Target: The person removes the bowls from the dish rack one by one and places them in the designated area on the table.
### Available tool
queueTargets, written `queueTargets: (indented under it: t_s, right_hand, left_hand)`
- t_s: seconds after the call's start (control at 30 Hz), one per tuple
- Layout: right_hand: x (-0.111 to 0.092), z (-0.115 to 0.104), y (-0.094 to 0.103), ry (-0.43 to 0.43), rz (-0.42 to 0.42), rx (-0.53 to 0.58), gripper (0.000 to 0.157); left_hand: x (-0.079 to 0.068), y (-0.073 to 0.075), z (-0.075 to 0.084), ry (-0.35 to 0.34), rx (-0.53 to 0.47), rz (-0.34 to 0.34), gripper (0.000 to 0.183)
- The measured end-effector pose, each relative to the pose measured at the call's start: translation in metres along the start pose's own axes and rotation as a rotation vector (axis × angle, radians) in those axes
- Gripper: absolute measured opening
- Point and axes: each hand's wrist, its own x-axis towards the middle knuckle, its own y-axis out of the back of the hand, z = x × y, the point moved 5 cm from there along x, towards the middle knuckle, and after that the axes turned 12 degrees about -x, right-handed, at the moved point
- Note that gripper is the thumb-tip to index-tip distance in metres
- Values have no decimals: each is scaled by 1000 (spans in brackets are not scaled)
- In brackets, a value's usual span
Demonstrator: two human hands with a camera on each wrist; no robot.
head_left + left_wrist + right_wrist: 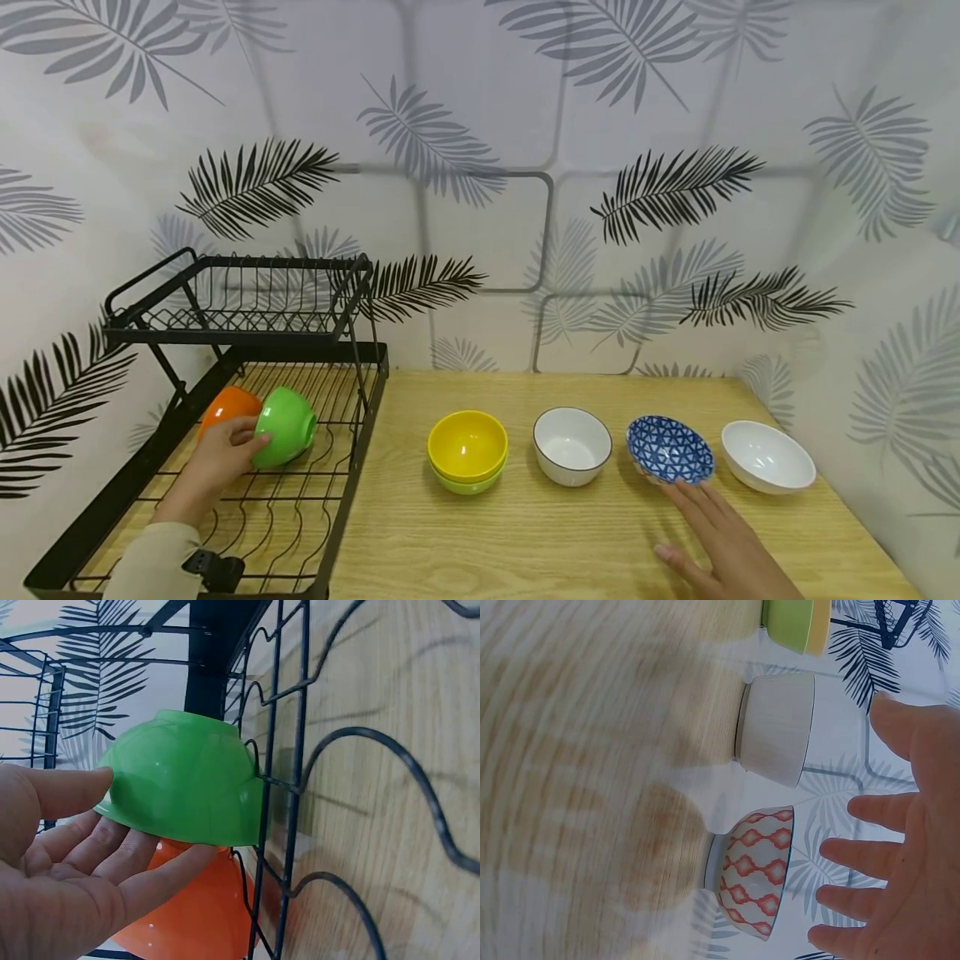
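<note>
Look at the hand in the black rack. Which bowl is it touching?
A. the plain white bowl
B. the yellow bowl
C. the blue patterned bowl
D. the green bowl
D: the left hand has its fingers on the green bowl, tipped in the dish rack against the orange bowl.

Two hands: left hand (217,458), right hand (723,533). Seven bowls: one green bowl (286,426), one orange bowl (228,406), one yellow bowl (467,445) stacked on one lime bowl (467,485), one black-rimmed white bowl (572,445), one blue patterned bowl (669,450), one plain white bowl (767,456). One two-tier dish rack (247,333).
</note>
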Motion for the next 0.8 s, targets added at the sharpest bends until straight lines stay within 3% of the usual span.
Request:
queueTargets:
  t_s: [0.57,0.8]
  right_hand:
    - [-3,4,-6,3,0,-6,67]
    - [-3,4,-4,27,30,-49,67]
  left_hand:
    - [-1,1,-6,15,-19,51,48]
    - [1,3,-6,35,-86,40,49]
